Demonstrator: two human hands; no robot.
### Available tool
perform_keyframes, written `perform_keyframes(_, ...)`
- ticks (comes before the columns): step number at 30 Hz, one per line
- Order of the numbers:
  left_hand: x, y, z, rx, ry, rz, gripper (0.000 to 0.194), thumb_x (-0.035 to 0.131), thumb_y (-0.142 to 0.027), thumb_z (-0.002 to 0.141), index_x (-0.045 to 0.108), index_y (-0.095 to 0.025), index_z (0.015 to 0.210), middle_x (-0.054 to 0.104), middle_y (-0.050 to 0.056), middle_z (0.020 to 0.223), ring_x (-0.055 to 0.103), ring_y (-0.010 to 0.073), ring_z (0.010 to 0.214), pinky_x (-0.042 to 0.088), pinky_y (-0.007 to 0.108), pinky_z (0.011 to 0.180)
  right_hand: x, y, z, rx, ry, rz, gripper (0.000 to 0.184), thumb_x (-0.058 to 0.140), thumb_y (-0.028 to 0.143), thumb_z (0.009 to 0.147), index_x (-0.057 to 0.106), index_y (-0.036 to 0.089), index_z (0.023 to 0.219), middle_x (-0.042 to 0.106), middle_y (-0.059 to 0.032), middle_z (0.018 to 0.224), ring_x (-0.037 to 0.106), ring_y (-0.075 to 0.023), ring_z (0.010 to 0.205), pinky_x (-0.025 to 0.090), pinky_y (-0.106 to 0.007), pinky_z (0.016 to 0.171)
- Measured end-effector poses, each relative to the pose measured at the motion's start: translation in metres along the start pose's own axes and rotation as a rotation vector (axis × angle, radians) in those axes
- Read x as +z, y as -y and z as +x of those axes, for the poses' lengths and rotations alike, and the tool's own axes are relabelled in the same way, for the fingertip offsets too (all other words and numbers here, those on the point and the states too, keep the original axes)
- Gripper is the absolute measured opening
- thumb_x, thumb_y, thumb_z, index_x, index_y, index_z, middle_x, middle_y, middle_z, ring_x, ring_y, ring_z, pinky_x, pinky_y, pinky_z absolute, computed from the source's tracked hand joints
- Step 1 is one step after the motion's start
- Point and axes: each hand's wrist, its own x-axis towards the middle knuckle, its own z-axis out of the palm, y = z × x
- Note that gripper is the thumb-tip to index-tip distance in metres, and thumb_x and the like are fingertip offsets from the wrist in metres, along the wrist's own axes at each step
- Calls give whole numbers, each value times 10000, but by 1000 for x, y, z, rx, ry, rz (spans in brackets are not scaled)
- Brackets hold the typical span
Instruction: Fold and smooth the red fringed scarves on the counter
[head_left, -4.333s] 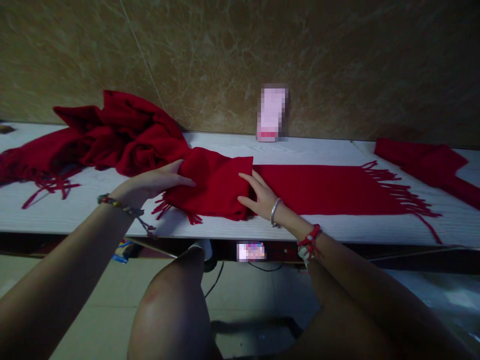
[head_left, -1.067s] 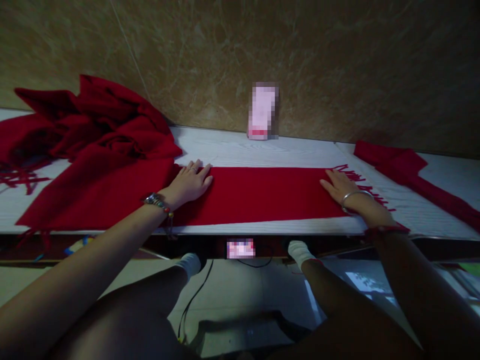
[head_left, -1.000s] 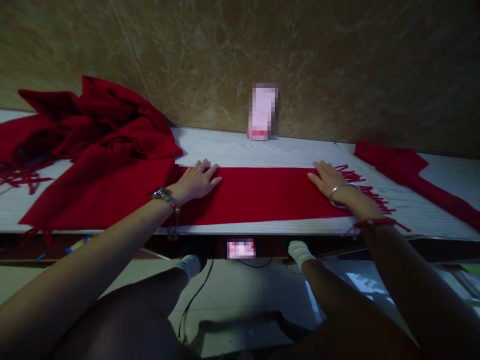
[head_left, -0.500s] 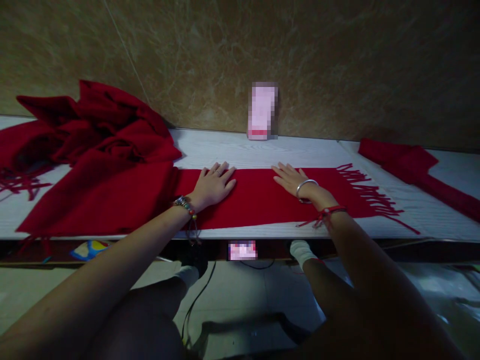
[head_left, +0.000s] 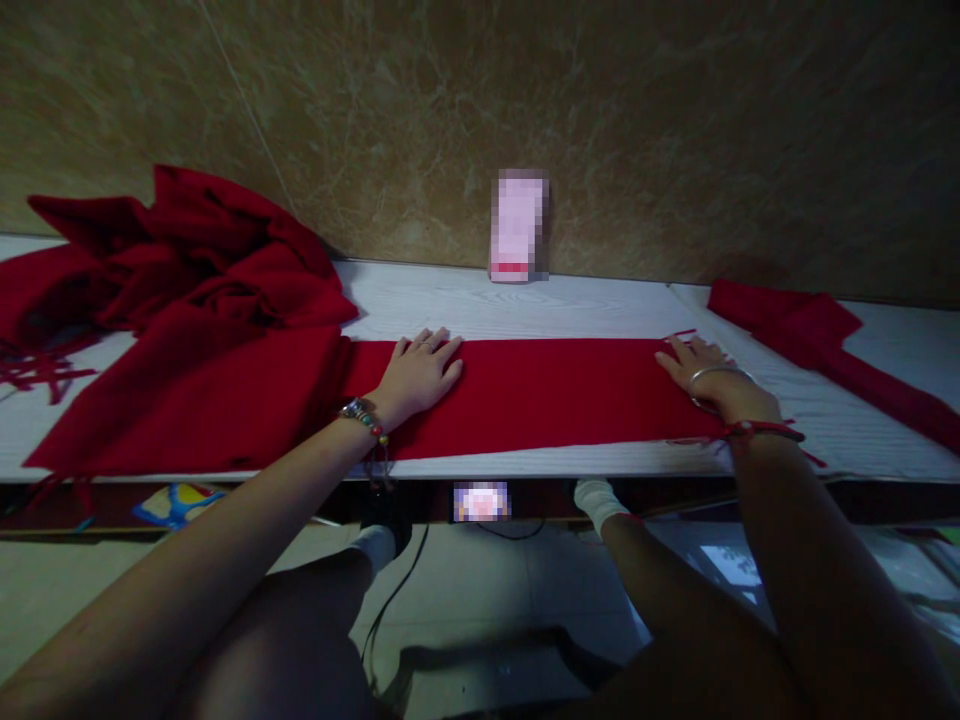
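Observation:
A red scarf (head_left: 555, 390) lies flat in a long strip on the white wood-grain table (head_left: 442, 290). My left hand (head_left: 420, 375) rests on its left part with the fingers spread. At the scarf's fringed right end, my right hand (head_left: 709, 375) presses down, fingers stretched out and covering most of the fringe. Neither hand grips anything. To the left, a crumpled heap of red cloth (head_left: 217, 260) with fringes overlaps or adjoins the strip; where one ends and the other begins I cannot tell.
A narrow folded red cloth (head_left: 810, 330) lies at the right. Against the brown marbled wall (head_left: 375, 130) leans a pink blurred object (head_left: 517, 225). Below the table edge are a small blurred lit screen (head_left: 481, 501), a blue and yellow packet (head_left: 176, 502) and a black cable (head_left: 401, 590).
My right hand has slid to the right along the scarf, from its middle to the fringed end. My left hand stays on the left part.

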Motion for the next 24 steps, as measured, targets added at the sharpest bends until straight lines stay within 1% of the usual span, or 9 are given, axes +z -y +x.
perform_keyframes(1,-1,-2,-2,-13,-14,18,510,244,-382,952,369,-190,1408,329,106,1494,288,298,1364,249,499,1083,-5,6,0,46,36,-16,584,320,432,916,532,27,1279,494,-328,1301,464,-424,1223,396,-583,932)
perform_keyframes(2,-2,-5,-4,-26,-35,50,505,248,-371,953,383,-178,1400,334,118,1489,280,312,1366,242,513,1082,-11,15,-1,104,81,-38,599,341,453,907,481,56,1334,432,-294,1378,405,-426,1271,365,-596,965)
perform_keyframes(3,-4,-9,-7,-35,-59,90,503,257,-367,953,391,-167,1395,331,130,1488,264,326,1371,227,526,1085,-16,27,-3,115,116,-45,599,356,455,902,431,98,1377,381,-237,1439,352,-402,1314,341,-579,1005)
perform_keyframes(6,-7,-24,-16,-12,-70,152,537,290,-427,950,364,-162,1411,293,138,1505,214,340,1389,208,530,1094,-29,77,-17,-106,135,41,598,339,433,912,332,141,1433,302,-148,1508,236,-308,1390,279,-503,1090)
perform_keyframes(9,-7,-37,-21,1,51,65,599,266,-518,939,304,-193,1441,230,122,1531,191,337,1398,239,535,1086,-30,124,-40,-285,211,117,594,339,446,912,304,194,1449,233,-88,1542,194,-284,1405,242,-508,1110)
perform_keyframes(12,-4,-42,-23,-2,82,16,583,240,-515,944,298,-221,1444,196,106,1543,169,335,1404,222,559,1088,-24,147,-59,-385,277,111,569,332,447,918,301,246,1450,230,-54,1543,193,-273,1405,230,-527,1109)
perform_keyframes(14,-3,-41,-22,2,68,9,568,246,-500,945,310,-228,1439,212,106,1538,177,331,1402,221,563,1088,-20,144,-63,-417,296,96,540,310,445,927,311,286,1442,249,-28,1537,204,-257,1403,229,-521,1110)
perform_keyframes(18,-3,-39,-21,3,65,3,561,257,-495,941,316,-238,1436,223,100,1535,170,332,1403,215,578,1084,-14,118,-62,-408,274,84,509,271,433,932,327,331,1428,268,1,1529,237,-242,1393,260,-525,1095)
perform_keyframes(24,-1,-34,-17,22,87,5,597,255,-539,924,288,-252,1447,202,97,1543,136,357,1405,182,598,1085,-10,79,-60,-236,239,40,515,252,379,923,352,294,1421,293,-22,1517,265,-264,1381,268,-564,1078)
